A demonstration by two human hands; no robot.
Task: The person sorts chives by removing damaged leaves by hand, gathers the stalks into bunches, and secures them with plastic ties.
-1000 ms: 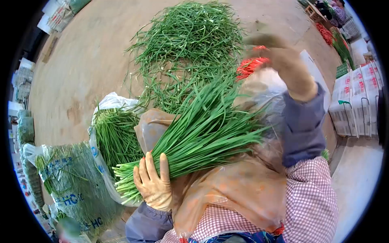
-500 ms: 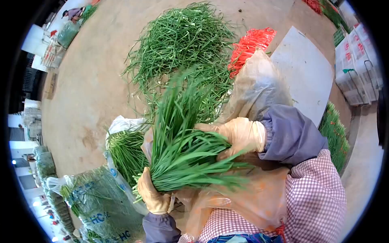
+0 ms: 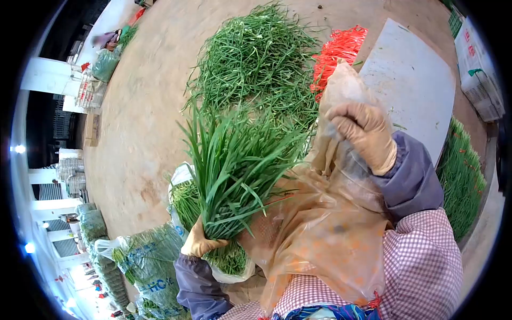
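My left hand [image 3: 200,241], in a tan glove, is wrapped round the lower part of a bunch of garlic chives [image 3: 226,181]. The leaves stand up and fan out above the fist. My right hand [image 3: 368,136], also gloved, is raised to the right, apart from the bunch. Its fingers are curled, and no object shows in them. Behind it, a translucent plastic sheet [image 3: 325,229] covers my lap and knee. A white bag of chives [image 3: 186,200] stands just beyond my left hand, partly hidden by the bunch.
A large heap of loose chives [image 3: 256,58] lies on the floor ahead. Beside it are red strips [image 3: 338,53] and a pale board [image 3: 410,80]. Tied bunches [image 3: 461,181] lie at right, below white crates [image 3: 477,69]. Filled plastic bags [image 3: 154,266] stand at left; a person [image 3: 104,40] is far off.
My right hand has left the leaves and moved up and right, fingers curled. The bunch, still in my left hand, stands more upright. The view has shifted slightly.
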